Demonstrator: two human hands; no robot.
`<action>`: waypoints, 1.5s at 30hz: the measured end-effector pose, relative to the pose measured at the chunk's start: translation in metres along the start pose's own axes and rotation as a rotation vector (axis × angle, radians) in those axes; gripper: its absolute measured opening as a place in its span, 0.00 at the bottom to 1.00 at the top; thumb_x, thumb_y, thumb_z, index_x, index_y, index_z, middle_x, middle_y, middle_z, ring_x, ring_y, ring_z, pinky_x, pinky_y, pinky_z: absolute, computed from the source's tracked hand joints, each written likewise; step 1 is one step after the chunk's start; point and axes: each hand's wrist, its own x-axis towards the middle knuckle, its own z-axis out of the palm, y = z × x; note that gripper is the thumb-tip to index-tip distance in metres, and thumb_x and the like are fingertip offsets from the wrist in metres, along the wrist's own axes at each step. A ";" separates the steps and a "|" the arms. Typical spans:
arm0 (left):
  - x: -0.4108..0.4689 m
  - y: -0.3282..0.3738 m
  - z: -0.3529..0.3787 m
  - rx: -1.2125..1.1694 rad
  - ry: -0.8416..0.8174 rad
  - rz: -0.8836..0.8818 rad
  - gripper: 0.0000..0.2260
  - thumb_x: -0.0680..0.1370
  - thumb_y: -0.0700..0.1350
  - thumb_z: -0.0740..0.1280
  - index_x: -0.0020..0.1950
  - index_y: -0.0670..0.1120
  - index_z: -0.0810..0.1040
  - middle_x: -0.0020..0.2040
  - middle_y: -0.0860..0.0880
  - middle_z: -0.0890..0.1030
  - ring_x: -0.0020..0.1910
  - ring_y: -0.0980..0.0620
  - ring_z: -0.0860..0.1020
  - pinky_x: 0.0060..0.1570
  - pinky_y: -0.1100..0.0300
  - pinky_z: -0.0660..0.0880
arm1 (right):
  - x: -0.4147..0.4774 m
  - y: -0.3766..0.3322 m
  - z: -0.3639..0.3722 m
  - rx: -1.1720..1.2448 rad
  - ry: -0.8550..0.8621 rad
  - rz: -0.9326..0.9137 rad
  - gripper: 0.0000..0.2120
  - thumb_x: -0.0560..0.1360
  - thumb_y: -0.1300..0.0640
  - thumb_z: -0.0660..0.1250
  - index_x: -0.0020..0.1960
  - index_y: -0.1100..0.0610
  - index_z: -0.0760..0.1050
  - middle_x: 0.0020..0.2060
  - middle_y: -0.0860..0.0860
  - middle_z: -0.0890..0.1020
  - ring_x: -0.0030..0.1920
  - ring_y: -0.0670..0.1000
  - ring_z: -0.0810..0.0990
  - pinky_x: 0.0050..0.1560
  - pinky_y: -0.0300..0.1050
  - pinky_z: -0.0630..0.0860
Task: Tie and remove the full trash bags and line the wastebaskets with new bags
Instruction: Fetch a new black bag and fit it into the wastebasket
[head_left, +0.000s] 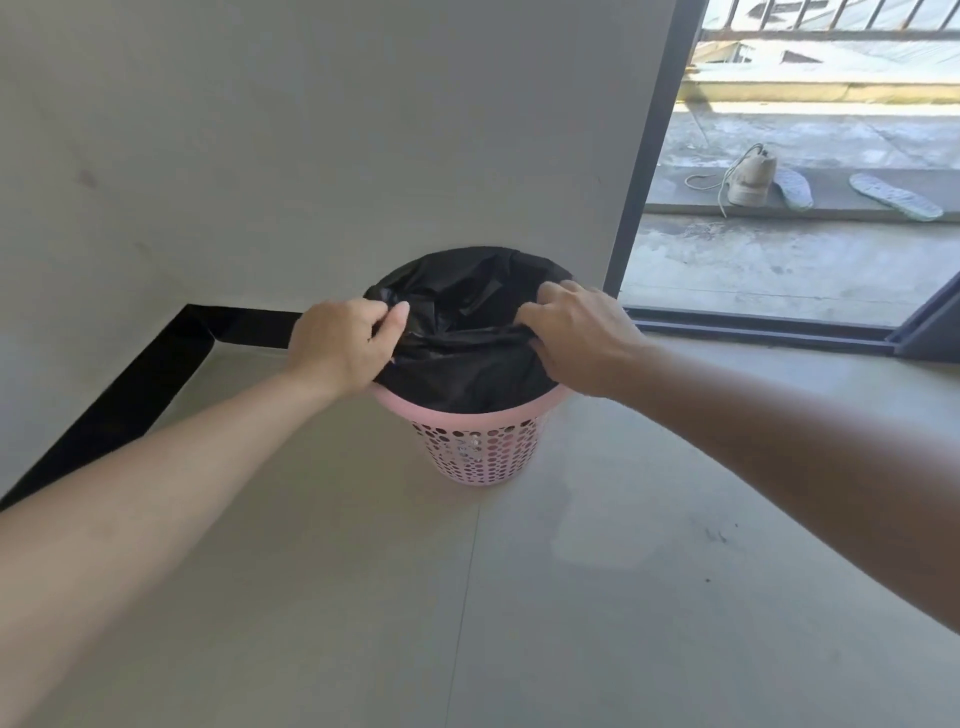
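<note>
One black plastic trash bag sits in the pink perforated plastic wastebasket, which stands on the grey floor against the pale wall. Both hands pinch its gathered rim: the left hand at the left edge, the right hand at the right. Judging by this, the gathering step is in hand; next, the two pinched edges likely need drawing together and knotting before lifting.

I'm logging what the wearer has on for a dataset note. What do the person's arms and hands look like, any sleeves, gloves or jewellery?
Both forearms are bare as far as the view shows, with no sleeve in sight. The left hand and right hand wear no gloves. No watch, bracelet or ring is visible on either, though the fingers are partly curled out of view.
</note>
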 end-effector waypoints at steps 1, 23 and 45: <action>-0.002 -0.001 -0.001 -0.006 0.000 -0.106 0.22 0.80 0.56 0.57 0.30 0.44 0.67 0.26 0.49 0.72 0.32 0.40 0.73 0.31 0.54 0.64 | -0.006 0.000 0.001 -0.024 0.093 -0.059 0.11 0.78 0.58 0.66 0.60 0.53 0.78 0.48 0.52 0.78 0.46 0.54 0.76 0.41 0.46 0.70; -0.062 0.049 0.047 -0.805 -0.105 -0.624 0.38 0.73 0.64 0.68 0.73 0.45 0.56 0.69 0.48 0.68 0.68 0.50 0.69 0.65 0.59 0.65 | -0.073 0.012 0.048 -0.065 0.177 -0.583 0.09 0.79 0.66 0.61 0.51 0.57 0.79 0.43 0.53 0.75 0.42 0.52 0.71 0.33 0.45 0.75; -0.038 0.003 0.015 0.152 -0.008 0.567 0.40 0.74 0.74 0.45 0.71 0.49 0.74 0.73 0.38 0.67 0.73 0.39 0.65 0.69 0.34 0.53 | -0.059 0.032 0.034 0.335 0.185 0.144 0.14 0.74 0.59 0.60 0.38 0.54 0.84 0.35 0.49 0.84 0.37 0.52 0.80 0.42 0.45 0.75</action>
